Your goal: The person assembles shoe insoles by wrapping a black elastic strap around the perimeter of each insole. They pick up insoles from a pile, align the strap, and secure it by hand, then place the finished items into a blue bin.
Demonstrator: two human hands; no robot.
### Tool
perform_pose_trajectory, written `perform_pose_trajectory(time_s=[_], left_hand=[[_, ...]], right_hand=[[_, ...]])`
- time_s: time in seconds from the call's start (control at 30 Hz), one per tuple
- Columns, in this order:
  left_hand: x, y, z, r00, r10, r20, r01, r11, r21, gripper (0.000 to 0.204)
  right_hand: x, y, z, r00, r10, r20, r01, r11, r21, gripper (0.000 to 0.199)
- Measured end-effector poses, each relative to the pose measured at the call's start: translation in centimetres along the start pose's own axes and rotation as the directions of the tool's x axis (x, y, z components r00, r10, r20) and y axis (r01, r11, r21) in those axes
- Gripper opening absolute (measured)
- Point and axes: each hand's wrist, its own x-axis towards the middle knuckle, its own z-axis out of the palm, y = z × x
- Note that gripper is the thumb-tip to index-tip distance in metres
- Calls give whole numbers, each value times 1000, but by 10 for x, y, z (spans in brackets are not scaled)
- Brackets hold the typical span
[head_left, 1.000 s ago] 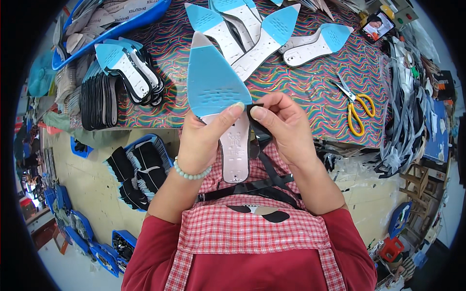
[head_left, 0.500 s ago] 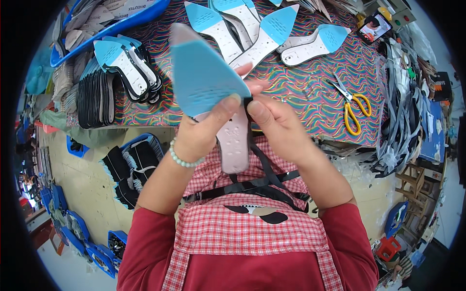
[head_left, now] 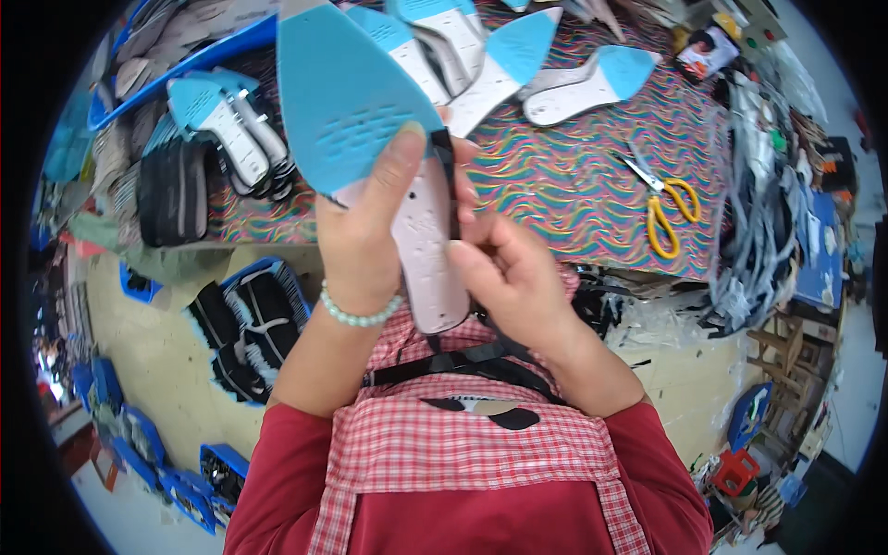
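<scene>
The insole [head_left: 370, 139], white with a blue pointed front, has come up closer to the camera than half a second ago and now tilts to the far left. This suggests the work on its right edge goes on. The left hand [head_left: 365, 240] holds it from the left, thumb pressed on the blue part. The right hand [head_left: 509, 277] pinches a black strap [head_left: 446, 176] against the right edge of the insole, fingers closed narrow on it. More insoles [head_left: 518, 55] and yellow scissors [head_left: 661, 199] lie far on the patterned surface [head_left: 555, 185].
</scene>
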Motion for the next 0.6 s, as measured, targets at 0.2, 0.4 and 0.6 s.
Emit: perform_pose_trajectory(time_s=[0.2, 0.4, 0.6], left_hand=[[-4, -23, 9, 996, -92, 12, 86, 965, 247, 49], [-18, -23, -1, 988, -150, 35, 145, 983, 113, 19], [-14, -15, -2, 952, -235, 199, 192, 958, 213, 26]], right_hand=[[14, 9, 1, 850, -503, -159, 309, 719, -622, 17], [29, -15, -39, 908, -418, 16, 377, 800, -467, 17], [43, -35, -41, 884, -437, 164, 443, 676, -589, 20]])
